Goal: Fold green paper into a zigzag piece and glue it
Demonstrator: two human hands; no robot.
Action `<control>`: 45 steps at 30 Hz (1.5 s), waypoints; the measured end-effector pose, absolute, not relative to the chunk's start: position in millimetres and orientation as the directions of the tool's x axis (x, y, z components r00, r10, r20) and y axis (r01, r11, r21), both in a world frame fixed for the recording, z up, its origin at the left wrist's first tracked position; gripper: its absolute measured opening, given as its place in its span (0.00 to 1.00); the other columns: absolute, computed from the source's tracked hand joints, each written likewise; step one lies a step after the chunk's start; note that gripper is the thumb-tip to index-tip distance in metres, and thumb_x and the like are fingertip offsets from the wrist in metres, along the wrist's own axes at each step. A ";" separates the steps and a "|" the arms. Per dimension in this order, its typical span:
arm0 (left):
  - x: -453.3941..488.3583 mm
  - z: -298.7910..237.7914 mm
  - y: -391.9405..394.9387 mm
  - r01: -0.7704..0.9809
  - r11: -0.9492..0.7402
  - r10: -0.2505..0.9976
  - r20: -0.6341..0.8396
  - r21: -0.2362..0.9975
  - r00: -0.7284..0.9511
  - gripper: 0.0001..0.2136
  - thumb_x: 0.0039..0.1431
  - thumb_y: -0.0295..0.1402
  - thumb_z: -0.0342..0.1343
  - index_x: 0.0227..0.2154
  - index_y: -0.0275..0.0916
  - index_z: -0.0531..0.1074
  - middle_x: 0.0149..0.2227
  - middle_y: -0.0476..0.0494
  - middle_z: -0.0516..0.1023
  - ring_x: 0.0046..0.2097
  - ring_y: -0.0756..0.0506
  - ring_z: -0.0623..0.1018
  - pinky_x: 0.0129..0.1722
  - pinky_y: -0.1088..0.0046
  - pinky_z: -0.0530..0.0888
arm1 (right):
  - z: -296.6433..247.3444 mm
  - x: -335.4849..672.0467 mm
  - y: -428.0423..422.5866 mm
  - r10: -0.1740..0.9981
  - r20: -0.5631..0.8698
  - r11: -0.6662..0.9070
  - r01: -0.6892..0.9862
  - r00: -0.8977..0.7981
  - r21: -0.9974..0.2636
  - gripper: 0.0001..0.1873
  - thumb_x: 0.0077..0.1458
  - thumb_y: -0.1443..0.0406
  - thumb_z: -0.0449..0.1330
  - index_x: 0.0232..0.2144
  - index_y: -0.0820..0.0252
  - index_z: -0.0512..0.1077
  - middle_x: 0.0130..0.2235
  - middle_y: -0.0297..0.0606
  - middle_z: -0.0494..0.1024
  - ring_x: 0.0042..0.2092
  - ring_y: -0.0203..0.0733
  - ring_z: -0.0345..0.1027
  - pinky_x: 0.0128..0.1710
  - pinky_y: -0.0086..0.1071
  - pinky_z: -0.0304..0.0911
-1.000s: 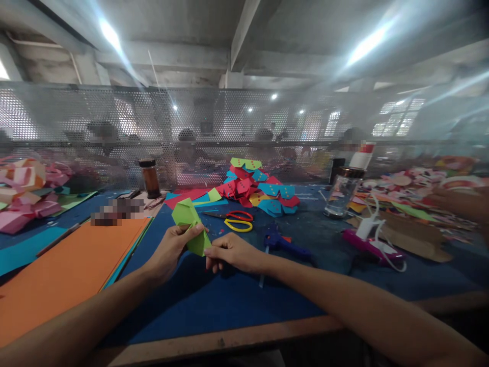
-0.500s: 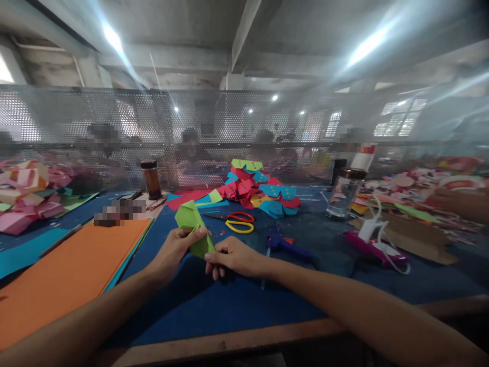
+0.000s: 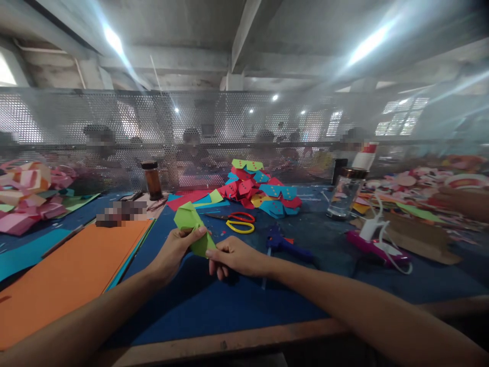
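Observation:
A folded piece of green paper is held above the blue table between my two hands. My left hand pinches its middle, thumb on top. My right hand grips the lower right end between thumb and fingers, the other fingers curled below. Just beyond lie scissors with red and yellow handles. To the right of my right hand rests a blue glue gun. Behind the scissors is a heap of folded red, blue, yellow and green paper pieces with red dots.
Orange sheets lie stacked at left, near pink paper shapes. A brown jar stands at the back. On the right are a glass cup, a magenta device with white cord and brown cardboard. A perforated screen closes the back.
My right hand has shifted very slightly to the right along with the lower end of the green paper. Both hands keep their hold.

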State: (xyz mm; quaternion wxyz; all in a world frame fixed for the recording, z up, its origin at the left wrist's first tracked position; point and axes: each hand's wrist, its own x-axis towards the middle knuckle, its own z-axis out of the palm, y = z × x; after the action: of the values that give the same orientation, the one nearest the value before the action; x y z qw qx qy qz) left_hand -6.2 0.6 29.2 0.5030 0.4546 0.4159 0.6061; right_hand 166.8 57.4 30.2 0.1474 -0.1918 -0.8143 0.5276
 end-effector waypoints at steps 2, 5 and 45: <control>-5.7 29.7 0.4 -0.233 -0.140 0.988 0.123 0.962 -0.090 0.13 0.47 0.41 0.69 0.25 0.34 0.79 0.25 0.49 0.78 0.28 0.51 0.72 0.30 0.79 0.69 | 30.8 166.7 56.9 0.458 0.030 0.359 0.154 -0.888 -0.920 0.28 0.57 0.46 0.57 0.24 0.66 0.76 0.20 0.34 0.74 0.21 0.31 0.64 0.23 0.24 0.58; -5.7 28.4 1.0 -0.230 -0.131 0.988 0.109 0.964 -0.105 0.14 0.46 0.41 0.70 0.26 0.34 0.80 0.24 0.49 0.77 0.28 0.52 0.72 0.29 0.80 0.68 | 31.2 166.4 56.0 0.446 0.005 0.330 0.160 -0.895 -0.930 0.27 0.55 0.46 0.59 0.27 0.67 0.77 0.21 0.34 0.75 0.21 0.31 0.64 0.24 0.25 0.59; -6.6 29.2 0.3 -0.201 -0.150 0.987 0.136 0.968 -0.081 0.13 0.48 0.41 0.68 0.25 0.34 0.78 0.24 0.49 0.78 0.26 0.51 0.73 0.28 0.78 0.69 | 24.0 166.1 58.8 0.460 0.079 0.366 0.108 -0.884 -0.924 0.36 0.60 0.41 0.48 0.25 0.67 0.76 0.24 0.39 0.76 0.24 0.32 0.66 0.26 0.26 0.60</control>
State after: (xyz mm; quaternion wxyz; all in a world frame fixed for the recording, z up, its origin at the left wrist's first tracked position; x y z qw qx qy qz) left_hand -6.6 0.3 29.2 0.4948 0.4632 0.4244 0.6004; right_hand 166.1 58.8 24.0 0.1645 -0.1752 -0.8099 0.5351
